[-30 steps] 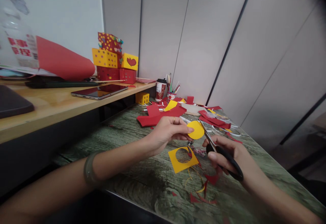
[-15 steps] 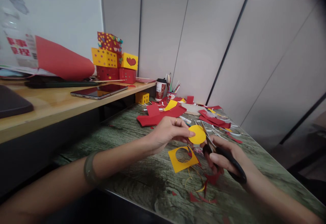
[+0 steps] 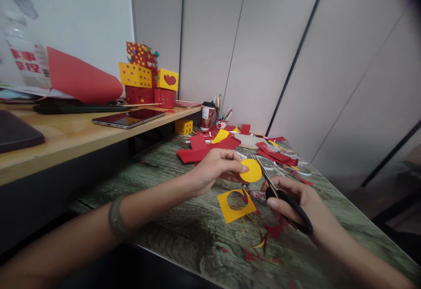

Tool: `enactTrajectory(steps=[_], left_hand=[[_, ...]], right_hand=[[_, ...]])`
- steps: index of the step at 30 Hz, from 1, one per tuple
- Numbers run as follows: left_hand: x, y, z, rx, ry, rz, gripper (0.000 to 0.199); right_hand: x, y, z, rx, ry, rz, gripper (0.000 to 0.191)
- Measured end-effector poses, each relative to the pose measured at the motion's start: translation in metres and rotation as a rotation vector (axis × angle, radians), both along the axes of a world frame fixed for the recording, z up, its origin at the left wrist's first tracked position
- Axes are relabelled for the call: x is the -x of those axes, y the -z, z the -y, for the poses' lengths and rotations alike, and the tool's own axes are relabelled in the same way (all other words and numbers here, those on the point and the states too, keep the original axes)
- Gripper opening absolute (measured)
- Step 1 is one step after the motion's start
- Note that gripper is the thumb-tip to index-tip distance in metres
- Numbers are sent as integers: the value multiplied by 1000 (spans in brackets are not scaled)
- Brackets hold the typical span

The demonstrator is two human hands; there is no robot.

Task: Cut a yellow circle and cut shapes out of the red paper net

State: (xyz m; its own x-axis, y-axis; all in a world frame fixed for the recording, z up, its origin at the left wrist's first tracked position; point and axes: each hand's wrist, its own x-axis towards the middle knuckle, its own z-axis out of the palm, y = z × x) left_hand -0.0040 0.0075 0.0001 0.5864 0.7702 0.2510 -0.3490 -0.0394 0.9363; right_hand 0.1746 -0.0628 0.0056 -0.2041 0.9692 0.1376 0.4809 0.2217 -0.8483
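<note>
Between thumb and fingers, my left hand (image 3: 219, 168) pinches a round yellow paper disc (image 3: 251, 171) above the table. My right hand (image 3: 296, 197) is closed around the black handles of a pair of scissors (image 3: 267, 178), whose blades reach up along the disc's right edge. Whether the blades touch the paper I cannot tell. Below the hands lies a yellow paper square (image 3: 228, 212) with a round hole cut out of it. Thin yellow strips and red paper scraps (image 3: 251, 255) are scattered just in front of it.
Red paper pieces (image 3: 207, 151) and white strips cover the back of the dark wood-grain table (image 3: 184, 219). A lidded paper cup (image 3: 207, 115) and a pen holder (image 3: 221, 123) stand by the wall. Left, a raised shelf (image 3: 75, 142) holds a tablet (image 3: 128, 118) and stacked decorated boxes (image 3: 141, 76).
My left hand and the disc have shifted slightly left and up. The scissors have moved the same way, and their blades look closer together than before.
</note>
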Motion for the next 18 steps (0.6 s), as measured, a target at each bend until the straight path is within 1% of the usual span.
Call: enactTrajectory(steps=[4, 6, 10, 15, 18], left_hand=[[-2, 2, 1, 20, -18, 9, 13], [-2, 3, 2, -8, -42, 15, 14], [-3, 5, 3, -37, -79, -5, 14], [-4, 4, 5, 0, -65, -7, 12], [-4, 4, 5, 8, -55, -6, 11]], right_hand=[[1, 3, -1, 56, 10, -35, 36], [0, 5, -3, 74, -38, -53, 35], [-2, 7, -3, 21, -148, -41, 33], [-1, 5, -2, -27, -157, 11, 33], [-1, 5, -4, -28, -169, 13, 34]])
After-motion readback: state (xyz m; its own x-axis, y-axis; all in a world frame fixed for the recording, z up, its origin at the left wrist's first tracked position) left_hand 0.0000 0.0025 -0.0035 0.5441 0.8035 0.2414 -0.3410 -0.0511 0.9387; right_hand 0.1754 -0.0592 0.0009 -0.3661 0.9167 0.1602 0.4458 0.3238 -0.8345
